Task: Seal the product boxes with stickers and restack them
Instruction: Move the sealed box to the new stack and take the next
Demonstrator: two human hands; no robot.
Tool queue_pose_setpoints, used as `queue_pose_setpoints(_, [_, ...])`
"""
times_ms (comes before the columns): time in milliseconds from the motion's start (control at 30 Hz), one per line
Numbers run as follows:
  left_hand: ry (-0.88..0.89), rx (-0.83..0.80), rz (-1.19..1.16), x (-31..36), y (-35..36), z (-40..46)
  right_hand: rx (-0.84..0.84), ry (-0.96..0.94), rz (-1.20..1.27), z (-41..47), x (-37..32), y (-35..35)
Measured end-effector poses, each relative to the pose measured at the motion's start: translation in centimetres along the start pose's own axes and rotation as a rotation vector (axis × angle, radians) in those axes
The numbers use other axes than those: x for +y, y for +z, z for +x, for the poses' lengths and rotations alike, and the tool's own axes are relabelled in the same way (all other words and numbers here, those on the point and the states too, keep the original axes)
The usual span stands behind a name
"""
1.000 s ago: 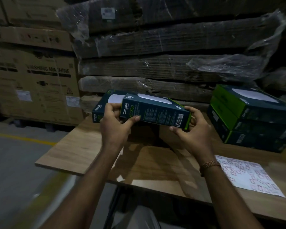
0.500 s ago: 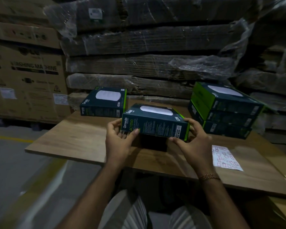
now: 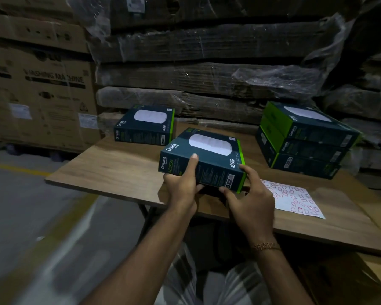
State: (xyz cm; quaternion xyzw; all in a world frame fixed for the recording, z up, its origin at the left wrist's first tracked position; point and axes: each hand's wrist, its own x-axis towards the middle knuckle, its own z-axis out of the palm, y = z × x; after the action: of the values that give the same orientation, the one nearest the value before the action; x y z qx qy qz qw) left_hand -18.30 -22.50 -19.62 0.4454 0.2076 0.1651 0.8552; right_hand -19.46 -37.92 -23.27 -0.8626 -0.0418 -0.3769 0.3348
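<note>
Fingers, both sets: curled round one product box (image 3: pixel 201 159), held tilted just above the near edge of the table (image 3: pixel 110 166). Left hand (image 3: pixel 182 190) gripped the near-left corner, thumb (image 3: pixel 193 162) laid flat up the printed side face, remaining fingers tucked beneath and out of sight. Right hand (image 3: pixel 250 201) cupped the near-right corner by the green end, thumb at the upper edge, fingertips hooked under the bottom.

Item 1, held box: dark teal, white oval picture on top, lettering "Omada" and "AC1350" legible. Whether a seal was already on it, I could not tell.

Item 2, sticker sheet (image 3: pixel 293 199): white, rows of small red-outlined labels, flat on the table just right of my right hand.

Item 3, single box (image 3: pixel 146 125): same kind, lying flat at the far left of the table, apart from the rest.

Item 4, stack of boxes (image 3: pixel 304 139): three high as far as I could count, far right, edges not squarely aligned.

Handling note, my judgement only: the step in hand appeared to be positioning the box for sealing. Best done by setting it down flat with the opening flap toward me, keeping one hand on it as a brace (cardboard slides on smooth board), peeling a single label with the other, and pressing it squarely across the flap seam.
</note>
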Motion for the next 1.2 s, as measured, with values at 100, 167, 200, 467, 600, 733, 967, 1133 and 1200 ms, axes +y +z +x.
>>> queue_pose_setpoints(100, [0.063, -0.005, 0.011, 1.0, 0.1, 1.1, -0.041, -0.044, 0.021, 0.8, -0.1, -0.6])
queue_pose_setpoints(167, [0.173, -0.043, 0.056, 2.1, 0.2, 1.7, -0.068, -0.044, 0.087, 1.4, -0.1, -0.8])
queue_pose_setpoints(200, [0.251, -0.063, 0.110, 2.8, 0.3, 1.8, -0.084, -0.040, 0.118, 1.7, -0.1, -0.7])
queue_pose_setpoints(467, [0.802, -0.229, 0.540, 7.8, 1.4, 2.8, -0.433, 0.242, 0.693, 5.1, -4.7, -1.0])
queue_pose_setpoints(600, [0.976, -0.373, 0.781, 9.0, 2.0, 2.7, -0.416, 0.230, 0.827, 7.5, -7.2, -2.0])
queue_pose_setpoints(733, [1.073, -0.533, 0.917, 9.5, 2.6, 1.8, -0.284, 0.091, 0.761, 9.8, -7.4, -3.5])
queue_pose_setpoints(967, [1.201, -0.689, 0.951, 6.7, 1.4, 1.9, -0.198, 0.085, 0.528, 8.8, -4.5, -5.4])
queue_pose_setpoints(1133, [1.028, -0.401, 0.976, 3.8, -1.1, 3.9, -0.081, 0.142, 0.593, 6.8, -2.6, -5.8])
queue_pose_setpoints(1200, [0.860, -0.401, 0.906, 3.0, -1.8, 4.4, -0.111, 0.151, 0.608, 6.1, -1.8, -5.7])
